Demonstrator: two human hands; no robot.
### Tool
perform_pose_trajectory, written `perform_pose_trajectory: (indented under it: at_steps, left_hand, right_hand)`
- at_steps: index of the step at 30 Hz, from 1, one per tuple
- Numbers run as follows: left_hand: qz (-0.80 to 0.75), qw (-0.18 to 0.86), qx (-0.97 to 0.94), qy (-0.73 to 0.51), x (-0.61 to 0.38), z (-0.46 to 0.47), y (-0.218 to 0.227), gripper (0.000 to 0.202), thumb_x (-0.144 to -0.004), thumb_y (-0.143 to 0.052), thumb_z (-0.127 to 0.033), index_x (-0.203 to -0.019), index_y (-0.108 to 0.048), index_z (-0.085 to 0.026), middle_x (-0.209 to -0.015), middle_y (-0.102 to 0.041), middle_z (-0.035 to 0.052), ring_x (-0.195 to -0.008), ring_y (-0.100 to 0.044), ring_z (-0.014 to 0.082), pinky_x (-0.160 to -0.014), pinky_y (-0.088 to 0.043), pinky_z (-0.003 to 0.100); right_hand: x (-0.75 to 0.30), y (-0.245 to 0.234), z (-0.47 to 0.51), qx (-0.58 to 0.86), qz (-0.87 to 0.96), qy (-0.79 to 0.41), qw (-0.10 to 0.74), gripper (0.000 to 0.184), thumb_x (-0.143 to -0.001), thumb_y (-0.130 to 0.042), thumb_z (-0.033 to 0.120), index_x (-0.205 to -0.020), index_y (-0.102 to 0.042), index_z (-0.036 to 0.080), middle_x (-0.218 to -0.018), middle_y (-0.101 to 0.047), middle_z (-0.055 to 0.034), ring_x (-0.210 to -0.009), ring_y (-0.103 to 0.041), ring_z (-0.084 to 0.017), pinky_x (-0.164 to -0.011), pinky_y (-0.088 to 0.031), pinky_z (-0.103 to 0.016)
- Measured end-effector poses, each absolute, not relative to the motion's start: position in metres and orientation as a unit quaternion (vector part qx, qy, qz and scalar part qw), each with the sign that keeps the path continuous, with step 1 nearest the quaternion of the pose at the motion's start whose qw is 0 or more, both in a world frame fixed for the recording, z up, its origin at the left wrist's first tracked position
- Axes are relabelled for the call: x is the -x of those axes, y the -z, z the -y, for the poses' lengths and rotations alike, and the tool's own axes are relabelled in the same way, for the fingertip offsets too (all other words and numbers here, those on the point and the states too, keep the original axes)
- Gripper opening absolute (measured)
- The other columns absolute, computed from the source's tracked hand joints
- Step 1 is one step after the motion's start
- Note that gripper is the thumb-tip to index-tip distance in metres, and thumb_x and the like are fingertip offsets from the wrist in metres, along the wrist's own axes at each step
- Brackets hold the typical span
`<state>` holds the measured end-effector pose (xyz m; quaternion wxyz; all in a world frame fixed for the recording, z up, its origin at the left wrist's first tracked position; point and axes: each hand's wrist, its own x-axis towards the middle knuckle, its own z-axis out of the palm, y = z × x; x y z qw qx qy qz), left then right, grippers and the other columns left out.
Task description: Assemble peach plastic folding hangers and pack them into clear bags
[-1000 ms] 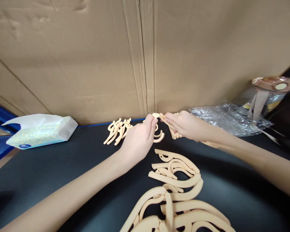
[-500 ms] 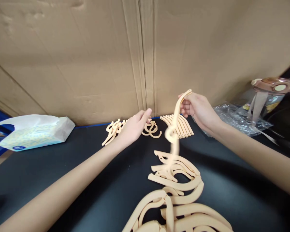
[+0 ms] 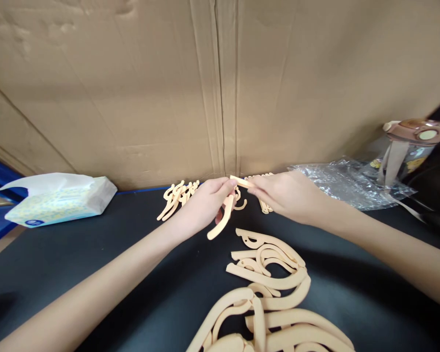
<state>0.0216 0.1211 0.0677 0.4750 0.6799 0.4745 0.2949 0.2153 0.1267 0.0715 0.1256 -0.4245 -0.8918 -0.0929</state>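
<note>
Both of my hands meet near the back of the table, closed on a beige plastic folding hanger piece. My left hand (image 3: 214,195) grips its middle, and a curved arm (image 3: 221,222) sticks out below the fingers. With thumb and fingers, my right hand (image 3: 278,193) pinches the flat end (image 3: 242,182) between the two hands. The fingers hide how the parts join. Behind the left hand lie several small hook-shaped pieces (image 3: 174,200), and a row of curved pieces (image 3: 264,203) is partly covered by the right hand. Closer to me is a pile of folded beige hangers (image 3: 271,281).
A tissue pack (image 3: 62,198) sits at the left. Crumpled clear plastic (image 3: 337,181) and a bottle with a brown lid (image 3: 418,133) are on the right. A cardboard wall (image 3: 150,98) rises behind the black table (image 3: 132,298).
My right hand has come left and down with the dangling hanger piece to my left hand. My left hand, nearly free before, now grips the piece too.
</note>
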Motion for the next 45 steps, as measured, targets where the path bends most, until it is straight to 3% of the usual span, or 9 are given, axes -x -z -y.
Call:
perform_pose_trajectory:
  at_steps: [4, 8, 13, 20, 29, 33, 39, 42, 45]
  left_hand:
    - [-0.507, 0.335, -0.746, -0.272, -0.023, -0.111, -0.066, 0.035, -0.097, -0.032, -0.041, -0.073, -0.046, -0.02, -0.057, -0.045, -0.0037, -0.046, -0.048, 0.0125, -0.043, -0.036, 0.022]
    - [-0.56, 0.081, -0.799, -0.206, -0.024, -0.106, -0.062, 0.034, -0.1, -0.026, -0.031, -0.075, -0.046, -0.02, -0.059, -0.05, -0.0001, -0.055, -0.053, 0.0173, -0.052, -0.033, 0.026]
    - [-0.577, -0.029, -0.81, -0.095, -0.022, -0.112, -0.056, 0.035, -0.101, -0.022, -0.03, -0.09, -0.052, -0.017, -0.067, -0.063, 0.006, -0.062, -0.063, 0.0229, -0.054, -0.035, 0.027]
    - [-0.59, -0.049, -0.799, -0.103, -0.023, -0.116, -0.049, 0.034, -0.101, -0.02, -0.032, -0.093, -0.049, -0.017, -0.068, -0.065, 0.0075, -0.06, -0.063, 0.0241, -0.05, -0.027, 0.026]
    - [-0.538, -0.096, -0.821, -0.167, -0.03, -0.099, -0.042, 0.029, -0.099, -0.024, -0.033, -0.086, -0.046, -0.019, -0.062, -0.056, 0.004, -0.053, -0.054, 0.0184, -0.05, -0.015, 0.026]
    - [-0.578, -0.066, -0.799, -0.154, -0.017, -0.106, -0.063, 0.032, -0.098, -0.022, -0.037, -0.085, -0.046, -0.021, -0.06, -0.052, 0.0017, -0.052, -0.051, 0.018, -0.051, -0.017, 0.027]
    - [-0.634, 0.128, -0.757, -0.096, 0.057, -0.166, -0.077, 0.044, -0.09, -0.025, -0.053, -0.072, -0.049, -0.02, -0.067, -0.059, 0.0027, -0.066, -0.057, 0.0206, -0.058, -0.037, 0.028]
    - [-0.656, 0.117, -0.742, -0.078, 0.082, -0.175, -0.066, 0.042, -0.084, -0.034, -0.056, -0.075, -0.055, -0.02, -0.074, -0.064, 0.005, -0.072, -0.06, 0.0235, -0.06, -0.038, 0.03]
    - [-0.684, 0.076, -0.721, -0.078, 0.089, -0.168, -0.052, 0.041, -0.083, -0.038, -0.057, -0.083, -0.056, -0.021, -0.08, -0.066, 0.0076, -0.077, -0.061, 0.0279, -0.061, -0.037, 0.032]
  right_hand:
    - [-0.205, -0.062, -0.119, 0.432, 0.888, 0.123, 0.101, 0.037, -0.099, -0.03, 0.028, -0.089, -0.061, 0.011, -0.061, -0.062, -0.009, -0.05, -0.05, -0.017, -0.05, -0.016, -0.031]
    - [-0.2, -0.06, -0.119, 0.435, 0.878, -0.08, 0.182, 0.038, -0.1, -0.028, 0.029, -0.077, -0.056, 0.016, -0.056, -0.056, -0.001, -0.048, -0.046, -0.012, -0.052, -0.025, -0.028]
    - [-0.198, -0.063, -0.125, 0.431, 0.835, -0.248, 0.236, 0.043, -0.097, -0.034, 0.033, -0.059, -0.046, 0.018, -0.049, -0.049, 0.0034, -0.048, -0.045, -0.01, -0.053, -0.031, -0.025]
    - [-0.197, -0.059, -0.127, 0.44, 0.831, -0.232, 0.25, 0.042, -0.098, -0.031, 0.036, -0.078, -0.062, 0.015, -0.048, -0.049, 0.0037, -0.047, -0.047, -0.011, -0.054, -0.032, -0.026]
    - [-0.207, -0.051, -0.149, 0.49, 0.793, -0.267, 0.245, 0.046, -0.099, -0.026, 0.04, -0.084, -0.061, 0.014, -0.051, -0.054, 0.0013, -0.045, -0.051, -0.011, -0.05, -0.035, -0.024]
    - [-0.239, -0.056, -0.178, 0.542, 0.799, -0.106, 0.237, 0.034, -0.096, -0.034, 0.03, -0.08, -0.06, 0.016, -0.057, -0.057, -0.0012, -0.057, -0.053, -0.015, -0.058, -0.033, -0.026]
    - [-0.278, -0.072, -0.193, 0.578, 0.784, 0.005, 0.228, 0.02, -0.093, -0.045, 0.036, -0.084, -0.051, 0.019, -0.07, -0.065, -0.0024, -0.062, -0.058, -0.017, -0.057, -0.035, -0.027]
    - [-0.286, -0.069, -0.188, 0.566, 0.787, 0.086, 0.23, 0.015, -0.09, -0.053, 0.035, -0.087, -0.053, 0.02, -0.076, -0.069, -0.0044, -0.066, -0.063, -0.02, -0.058, -0.037, -0.028]
    - [-0.291, -0.054, -0.179, 0.541, 0.81, 0.144, 0.174, 0.015, -0.093, -0.047, 0.031, -0.093, -0.057, 0.02, -0.086, -0.072, -0.0066, -0.072, -0.065, -0.021, -0.058, -0.039, -0.028]
